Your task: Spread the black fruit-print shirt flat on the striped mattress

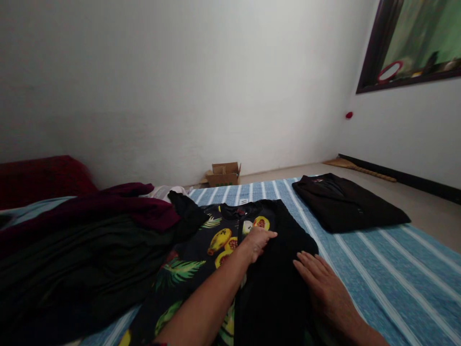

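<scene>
A black jacket with a yellow fruit and green leaf print lies front up on the bed. Its right side is folded inward, so a plain black panel covers part of the print. My left hand rests on the upper front beside this panel, one digit stretched to the right and the other fingers partly hidden. Along the folded right edge, my right hand lies flat with its fingers extended on the black cloth. The jacket's lower end runs out of view beneath my arms.
A folded black garment lies on the blue striped bedsheet at right. Dark green and maroon clothes are heaped at left. Beyond the bed are a cardboard box, a broom on the floor and white walls.
</scene>
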The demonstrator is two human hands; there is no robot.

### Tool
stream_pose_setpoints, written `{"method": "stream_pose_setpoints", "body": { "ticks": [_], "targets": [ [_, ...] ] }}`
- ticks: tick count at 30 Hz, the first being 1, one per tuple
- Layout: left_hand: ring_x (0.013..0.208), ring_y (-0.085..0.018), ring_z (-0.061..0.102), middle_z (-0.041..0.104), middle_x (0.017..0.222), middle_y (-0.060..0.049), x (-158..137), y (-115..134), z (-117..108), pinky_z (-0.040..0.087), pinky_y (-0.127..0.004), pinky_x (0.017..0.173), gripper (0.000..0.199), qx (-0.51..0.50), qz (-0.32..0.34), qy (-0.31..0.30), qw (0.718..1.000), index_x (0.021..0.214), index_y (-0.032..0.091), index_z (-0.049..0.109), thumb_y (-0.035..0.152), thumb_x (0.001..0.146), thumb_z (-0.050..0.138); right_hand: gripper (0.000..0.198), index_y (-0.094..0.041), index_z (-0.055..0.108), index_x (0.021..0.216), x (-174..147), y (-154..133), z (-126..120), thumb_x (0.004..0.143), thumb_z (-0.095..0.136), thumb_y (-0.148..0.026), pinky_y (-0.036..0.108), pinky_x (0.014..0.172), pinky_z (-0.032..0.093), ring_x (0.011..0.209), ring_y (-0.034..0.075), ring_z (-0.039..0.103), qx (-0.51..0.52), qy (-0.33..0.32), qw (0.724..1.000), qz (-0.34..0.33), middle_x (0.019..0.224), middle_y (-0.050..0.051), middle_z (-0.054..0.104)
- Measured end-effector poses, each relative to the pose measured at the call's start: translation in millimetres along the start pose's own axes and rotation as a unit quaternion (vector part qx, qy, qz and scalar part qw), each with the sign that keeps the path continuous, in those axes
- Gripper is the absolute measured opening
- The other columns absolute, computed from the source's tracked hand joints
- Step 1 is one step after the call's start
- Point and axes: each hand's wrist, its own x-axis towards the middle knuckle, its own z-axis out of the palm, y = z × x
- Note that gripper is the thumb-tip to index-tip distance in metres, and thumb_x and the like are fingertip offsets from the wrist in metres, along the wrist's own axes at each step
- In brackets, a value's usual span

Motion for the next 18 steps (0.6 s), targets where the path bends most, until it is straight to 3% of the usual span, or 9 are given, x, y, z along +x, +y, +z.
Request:
{"method": "stream_pose_setpoints", "body": {
  "ticks": [7,12,18],
  "targets": [
    [0.040,-0.008,0.042,0.044,0.043,0.006,59.1,21.0,22.0,0.031,-0.021,0.042,0.029,-0.024,-0.005,0.021,0.999,0.052,0.017,0.045,0.023,0.061,0.072,0.052,-0.014,0.058,0.115,1.3,2.3,0.2,0.073,0.031,0.002,0.043,0.092,0.041,0.112,0.023,0.053,-0.020,0.035,0.999,0.017,0.118,0.010,0.061],
    [0.044,-0.012,0.051,0.052,0.047,0.003,78.8,43.3,37.3,0.039,-0.025,0.045,0.019,-0.032,0.027,0.000,0.999,0.055,0.016,0.052,0.014,0.060,0.069,0.054,-0.014,0.056,0.118,0.3,5.9,2.2,0.072,0.031,0.002,0.043,0.095,0.040,0.117,0.023,0.049,-0.014,0.032,0.998,0.048,0.122,0.010,0.058],
    [0.045,-0.010,0.047,0.046,0.048,0.007,98.1,54.0,47.2,0.036,-0.022,0.045,0.015,-0.021,0.089,0.015,0.996,0.062,0.017,0.052,0.012,0.060,0.066,0.056,-0.015,0.058,0.116,-1.6,10.6,3.4,0.068,0.033,0.001,0.043,0.094,0.042,0.117,0.024,0.049,0.009,0.031,0.995,0.092,0.122,0.011,0.058]
  ]
}}
